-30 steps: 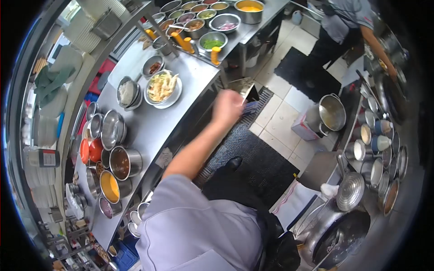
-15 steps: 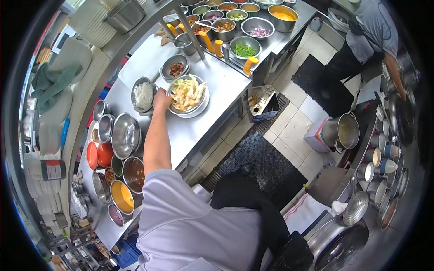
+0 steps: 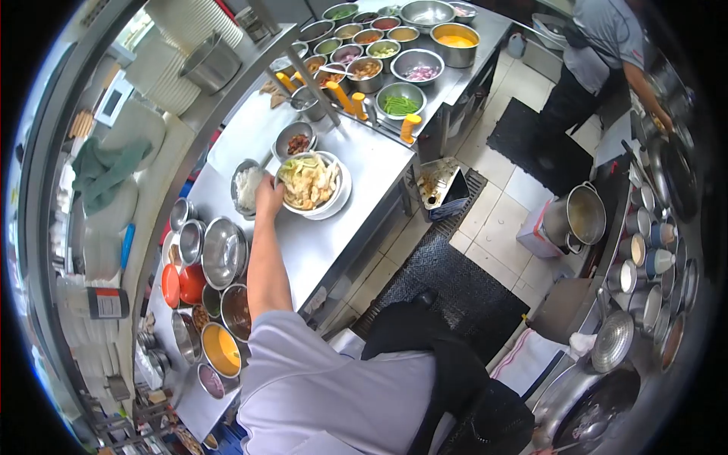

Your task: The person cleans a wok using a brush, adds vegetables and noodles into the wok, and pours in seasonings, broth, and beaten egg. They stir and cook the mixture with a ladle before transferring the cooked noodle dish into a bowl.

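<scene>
My left hand [image 3: 269,196] is closed between the metal bowl of white rice [image 3: 247,187] and the bowl of pale yellow, leafy food [image 3: 311,182]. A bit of metal shows at its fingertips by the leafy food, too small to tell what it is. The leafy food's bowl rests on a white plate [image 3: 345,199]. Behind these sits a metal bowl of dark red pieces [image 3: 297,142]. All stand on the steel counter [image 3: 345,246]. My right hand does not show.
Nearer on the counter are stacked metal bowls [image 3: 224,252], red containers [image 3: 192,286] and a pot of orange liquid [image 3: 221,350]. Ingredient bowls [image 3: 401,101] fill the back. A co-worker [image 3: 599,45] reaches toward pans at right. A large pot [image 3: 576,220] and wok [image 3: 599,409] stand right.
My left hand has swung from over the floor area to the bowls on the counter. Between the last two frames it moved slightly down, and the view shifted a little.
</scene>
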### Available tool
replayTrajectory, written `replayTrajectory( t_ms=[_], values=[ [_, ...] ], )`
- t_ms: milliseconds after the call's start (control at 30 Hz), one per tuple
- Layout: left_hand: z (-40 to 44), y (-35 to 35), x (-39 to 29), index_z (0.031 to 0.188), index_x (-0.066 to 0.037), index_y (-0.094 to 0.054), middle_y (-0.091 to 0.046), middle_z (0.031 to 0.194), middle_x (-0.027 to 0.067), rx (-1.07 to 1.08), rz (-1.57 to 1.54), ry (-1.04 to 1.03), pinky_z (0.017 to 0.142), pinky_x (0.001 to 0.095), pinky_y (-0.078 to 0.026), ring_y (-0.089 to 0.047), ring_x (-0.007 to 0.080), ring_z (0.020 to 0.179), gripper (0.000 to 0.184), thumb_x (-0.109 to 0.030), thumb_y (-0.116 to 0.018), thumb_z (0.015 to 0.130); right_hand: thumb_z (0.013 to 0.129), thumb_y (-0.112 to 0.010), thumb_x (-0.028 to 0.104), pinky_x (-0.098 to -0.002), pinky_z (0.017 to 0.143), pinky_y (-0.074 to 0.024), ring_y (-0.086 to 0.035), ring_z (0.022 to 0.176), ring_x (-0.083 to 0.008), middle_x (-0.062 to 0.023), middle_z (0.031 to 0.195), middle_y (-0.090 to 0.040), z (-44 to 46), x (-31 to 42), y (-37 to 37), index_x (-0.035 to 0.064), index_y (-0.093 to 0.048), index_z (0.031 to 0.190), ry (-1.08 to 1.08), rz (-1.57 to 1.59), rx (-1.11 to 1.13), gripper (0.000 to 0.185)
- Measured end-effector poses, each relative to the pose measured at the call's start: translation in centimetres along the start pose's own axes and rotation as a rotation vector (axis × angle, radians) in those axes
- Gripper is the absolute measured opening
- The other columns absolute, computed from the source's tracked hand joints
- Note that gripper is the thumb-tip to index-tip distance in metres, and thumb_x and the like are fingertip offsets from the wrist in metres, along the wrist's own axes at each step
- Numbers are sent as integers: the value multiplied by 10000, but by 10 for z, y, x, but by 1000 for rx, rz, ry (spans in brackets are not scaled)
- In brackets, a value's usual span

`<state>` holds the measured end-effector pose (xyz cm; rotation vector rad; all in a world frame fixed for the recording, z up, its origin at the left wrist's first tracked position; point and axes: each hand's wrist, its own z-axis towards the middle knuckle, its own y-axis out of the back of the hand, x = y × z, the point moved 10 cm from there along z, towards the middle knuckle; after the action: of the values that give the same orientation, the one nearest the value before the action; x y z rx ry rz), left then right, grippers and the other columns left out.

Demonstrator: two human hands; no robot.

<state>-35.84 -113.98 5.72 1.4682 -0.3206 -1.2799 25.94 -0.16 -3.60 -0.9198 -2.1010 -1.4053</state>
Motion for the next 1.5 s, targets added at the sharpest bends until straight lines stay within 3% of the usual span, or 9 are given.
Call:
replayTrajectory(
  t_ms=[200,233,567,933,1000,1133,1200,1400,1500],
  values=[
    [12,-23,80,1249,-8,-612,-664,1046,105,87,-253,246,825,391,-522,-620,239,918,423,-130,-687,851,1025,-610,261,-224,426,-394,-484,527,-80,-33,804,-617,1,1,57,144,-612,1376,29,352,197,370],
    [16,-29,71,1340,-46,-567,-663,1053,92,158,-604,128,793,362,-535,-629,225,902,460,-103,-662,893,1032,-633,219,-230,385,-321,-391,468,-54,29,656,-474,-62,37,61,124,-545,1457,-8,326,-109,444],
    [-29,-85,-162,1262,-32,-528,-649,1199,100,610,-846,-4,829,322,-519,-631,183,1038,349,-118,-697,969,1023,-647,208,-282,407,-424,-509,492,-102,-26,744,-594,-175,58,64,94,-370,1609,-16,397,137,658],
    [-475,-230,-571,1402,-22,-493,-616,1357,138,1476,-1112,-124,1001,431,-561,-634,272,1222,504,52,-612,917,1004,-617,179,-469,542,-524,-648,533,-295,-178,770,-710,-78,-4,63,5,-319,1604,282,2,-581,692],
    [-584,-248,-632,1431,-8,-489,-617,1384,158,1672,-1144,-101,975,453,-584,-652,302,1222,520,75,-552,922,1007,-598,160,-438,546,-514,-627,539,-248,-165,711,-646,-76,-19,46,8,-334,1598,-26,628,-165,665],
    [-783,-279,-731,1373,-33,-497,-631,1343,168,2015,-1046,-187,902,514,-622,-657,323,1204,485,111,-527,911,989,-596,124,-397,577,-524,-611,575,-198,-133,653,-561,-85,-40,80,44,-370,1596,-50,522,-56,652],
    [-864,-288,-758,1397,-31,-470,-600,1390,173,2172,-1022,-83,975,537,-586,-623,332,1251,487,110,-505,933,955,-629,102,-418,660,-560,-659,660,-259,-147,710,-606,-83,-52,107,121,-417,1589,205,72,-210,668],
    [-988,-263,-813,1337,-51,-487,-632,1288,169,2209,-1082,-107,885,518,-640,-691,321,1117,452,122,-500,919,888,-660,53,-529,765,-566,-687,846,-430,-203,980,-674,-103,-58,172,239,-499,1537,268,-376,-336,694],
    [-1015,-306,-843,1107,-22,-481,-634,1128,164,1719,-896,-769,629,422,-681,-738,285,937,234,88,-555,915,875,-658,29,-536,761,-565,-693,840,-424,-179,972,-667,-120,-56,204,263,-503,1530,228,-490,-311,712]
  ],
)
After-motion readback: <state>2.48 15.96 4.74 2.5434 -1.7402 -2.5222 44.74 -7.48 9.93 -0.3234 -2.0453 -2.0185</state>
